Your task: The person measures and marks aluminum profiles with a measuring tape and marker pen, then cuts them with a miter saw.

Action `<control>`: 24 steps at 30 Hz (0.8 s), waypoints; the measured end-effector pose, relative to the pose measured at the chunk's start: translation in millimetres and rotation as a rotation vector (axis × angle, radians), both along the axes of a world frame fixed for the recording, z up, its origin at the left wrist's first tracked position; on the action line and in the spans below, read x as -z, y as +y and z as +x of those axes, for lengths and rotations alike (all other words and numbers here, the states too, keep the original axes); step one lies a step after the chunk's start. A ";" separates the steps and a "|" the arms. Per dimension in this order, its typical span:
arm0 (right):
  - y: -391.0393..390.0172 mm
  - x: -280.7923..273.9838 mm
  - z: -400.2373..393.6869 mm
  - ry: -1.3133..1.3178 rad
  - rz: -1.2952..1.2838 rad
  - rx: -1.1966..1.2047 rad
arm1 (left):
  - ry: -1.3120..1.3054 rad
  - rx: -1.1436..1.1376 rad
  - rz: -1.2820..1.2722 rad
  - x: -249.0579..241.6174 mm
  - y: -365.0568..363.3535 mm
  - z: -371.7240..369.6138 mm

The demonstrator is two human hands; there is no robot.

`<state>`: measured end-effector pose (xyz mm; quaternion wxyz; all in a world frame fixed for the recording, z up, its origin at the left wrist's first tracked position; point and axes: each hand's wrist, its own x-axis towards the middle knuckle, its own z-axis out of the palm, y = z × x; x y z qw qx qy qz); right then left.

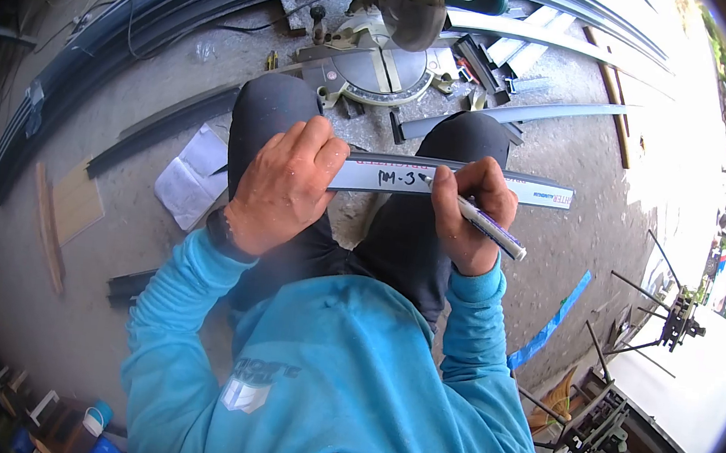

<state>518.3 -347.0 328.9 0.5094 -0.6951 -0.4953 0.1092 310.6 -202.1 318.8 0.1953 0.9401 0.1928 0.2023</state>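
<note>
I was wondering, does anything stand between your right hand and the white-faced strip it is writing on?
Nothing visible does. The right hand holds a marker at the strip, beside the handwriting. The left hand grips the strip farther left, and the saw stands beyond it.

The grey floor [565, 155] carries a miter saw [383, 65], long dark profiles [86, 82] — and a blue strip [550, 324].

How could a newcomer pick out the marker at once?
Find the saw at top centre, then the long printed strip held over the knees below. The right hand grips the marker there: slim, white and round-barrelled with dark print, unlike the flat strip.
</note>
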 end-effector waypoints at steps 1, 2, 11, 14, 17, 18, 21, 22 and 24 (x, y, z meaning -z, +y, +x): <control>-2.5 -0.1 4.6 -0.001 0.020 0.031 | 0.001 0.001 -0.001 0.0 0.0 -0.5; -5.2 -1.5 9.5 -0.009 -0.011 0.045 | 0.003 0.003 -0.001 -0.2 0.0 -1.1; -10.2 -3.2 17.5 0.009 -0.096 -0.023 | 0.028 -0.004 0.001 -0.1 -0.2 1.3; -11.5 -1.2 17.4 0.017 -0.073 -0.013 | 0.024 0.000 0.000 -0.6 -0.6 1.3; -11.8 -0.7 20.0 0.001 -0.064 -0.028 | 0.017 0.003 0.011 -0.9 -0.8 1.9; -9.2 -0.1 18.4 0.006 -0.053 -0.007 | 0.020 0.001 0.010 -1.8 -0.6 2.4; -13.9 1.5 18.3 -0.005 -0.066 0.007 | 0.026 0.004 0.009 -2.7 -1.4 2.4; -13.4 1.7 20.2 -0.015 -0.074 -0.002 | 0.020 0.003 0.017 -0.7 -1.1 2.5; -12.8 2.4 22.0 -0.016 -0.033 0.005 | 0.019 0.001 0.024 -0.7 -0.4 1.9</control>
